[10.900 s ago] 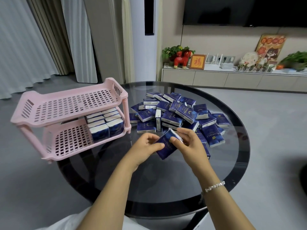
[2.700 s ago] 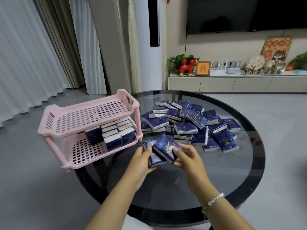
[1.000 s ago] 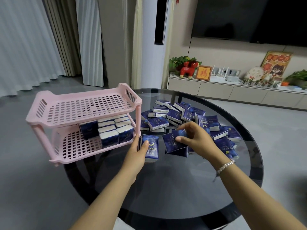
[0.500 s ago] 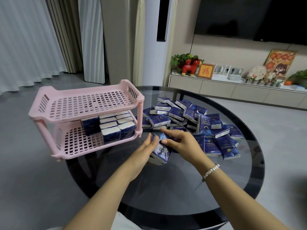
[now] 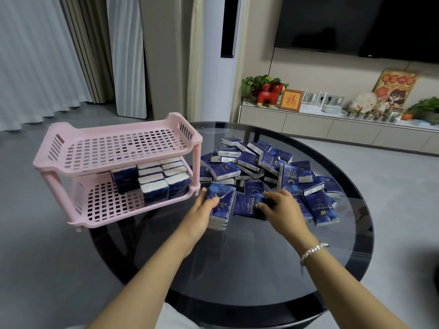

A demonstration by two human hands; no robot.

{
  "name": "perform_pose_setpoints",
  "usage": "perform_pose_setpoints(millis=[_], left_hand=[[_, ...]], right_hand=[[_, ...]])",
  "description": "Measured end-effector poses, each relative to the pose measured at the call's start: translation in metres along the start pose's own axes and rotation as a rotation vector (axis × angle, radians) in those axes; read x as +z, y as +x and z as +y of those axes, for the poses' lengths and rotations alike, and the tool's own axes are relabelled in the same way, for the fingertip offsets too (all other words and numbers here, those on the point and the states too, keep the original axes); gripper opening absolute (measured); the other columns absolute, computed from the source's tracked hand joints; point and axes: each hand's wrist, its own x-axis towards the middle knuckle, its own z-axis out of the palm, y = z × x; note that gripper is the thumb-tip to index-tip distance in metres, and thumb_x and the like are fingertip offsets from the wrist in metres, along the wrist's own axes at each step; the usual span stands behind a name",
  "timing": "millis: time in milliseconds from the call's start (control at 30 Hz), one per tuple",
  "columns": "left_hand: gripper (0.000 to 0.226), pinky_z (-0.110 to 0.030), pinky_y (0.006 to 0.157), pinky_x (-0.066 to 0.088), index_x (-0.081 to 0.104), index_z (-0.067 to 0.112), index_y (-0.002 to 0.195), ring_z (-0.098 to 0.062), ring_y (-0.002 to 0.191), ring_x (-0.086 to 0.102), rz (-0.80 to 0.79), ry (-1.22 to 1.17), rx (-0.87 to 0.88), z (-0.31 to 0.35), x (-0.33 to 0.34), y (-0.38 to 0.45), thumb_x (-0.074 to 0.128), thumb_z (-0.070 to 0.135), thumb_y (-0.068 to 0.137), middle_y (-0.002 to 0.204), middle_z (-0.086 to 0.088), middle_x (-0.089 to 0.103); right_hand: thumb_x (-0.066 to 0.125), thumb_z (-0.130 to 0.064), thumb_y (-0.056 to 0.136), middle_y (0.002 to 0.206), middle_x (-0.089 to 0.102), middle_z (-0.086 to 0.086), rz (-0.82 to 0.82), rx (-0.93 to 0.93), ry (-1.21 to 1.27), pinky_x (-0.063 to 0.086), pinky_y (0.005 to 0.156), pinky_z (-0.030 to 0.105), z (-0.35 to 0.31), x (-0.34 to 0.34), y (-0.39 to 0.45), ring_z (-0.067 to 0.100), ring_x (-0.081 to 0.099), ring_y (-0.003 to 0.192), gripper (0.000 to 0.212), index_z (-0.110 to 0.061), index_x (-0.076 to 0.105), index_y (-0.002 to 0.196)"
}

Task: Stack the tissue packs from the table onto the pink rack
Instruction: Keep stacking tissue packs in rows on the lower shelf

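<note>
We look across a grey floor (image 5: 392,176) toward a beige wall (image 5: 256,55) where a dark television (image 5: 356,24) hangs. Beneath it runs a low cabinet (image 5: 332,129), its top crowded — a red toy horse (image 5: 269,95), a green plant (image 5: 255,83), a framed character (image 5: 291,100) and a colourful picture (image 5: 395,90). At left, pale curtains (image 5: 35,55) hang to the floor beside a tall white air conditioner (image 5: 219,55).

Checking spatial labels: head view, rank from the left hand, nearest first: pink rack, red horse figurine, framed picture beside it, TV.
From the left hand:
1. Pink rack, just to its left at the table edge.
2. Red horse figurine, on the cabinet across the room.
3. Framed picture, just right of the horse; nearly tied with it.
4. TV, on the wall above.
</note>
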Motion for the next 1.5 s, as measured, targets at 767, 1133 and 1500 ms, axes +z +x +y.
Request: perform_pose_setpoints(millis=[767, 1133, 1500], left_hand=[[0.058, -0.037, 0.116, 0.022, 0.023, 0.045, 0.146, -0.011, 0.131, 0.042, 0.026, 0.034, 0.145, 0.013, -0.005, -0.02, 0.05, 0.039, 0.095, 0.143, 0.013, 0.045], [0.058, -0.046, 0.12, 0.01, 0.024, 0.082, 0.114, -0.01, 0.146, 0.011, -0.181, 0.087, 0.125, 0.013, 0.001, -0.031, 0.053, 0.082, 0.063, 0.158, 0.017, 0.014], [0.1, -0.035, 0.117, 0.023, 0.024, 0.047, 0.145, 0.0, 0.129, 0.043, -0.178, 0.102, 0.189, 0.013, -0.013, -0.046, 0.067, 0.063, 0.056, 0.138, 0.023, 0.048]], right_hand=[[0.052, -0.013, 0.095, 0.099, 0.066, -0.008, -0.021, 0.018, 0.713, 0.052, 0.071, 0.015, -0.013, -0.007, -0.032, 0.003, 0.061, 0.088, 0.025, -0.032, 0.062, 0.108], [0.058, -0.015, 0.091, 0.091, 0.07, -0.014, 0.069, -0.121, 0.799, 0.046, 0.075, 0.01, -0.056, 0.001, -0.034, -0.005, 0.063, 0.083, 0.017, -0.029, 0.067, 0.091], [0.057, -0.027, 0.091, 0.115, 0.057, 0.002, -0.086, -0.128, 0.917, 0.041, 0.098, 0.019, -0.071, 0.021, -0.035, -0.003, 0.055, 0.105, 0.03, -0.039, 0.059, 0.118]])
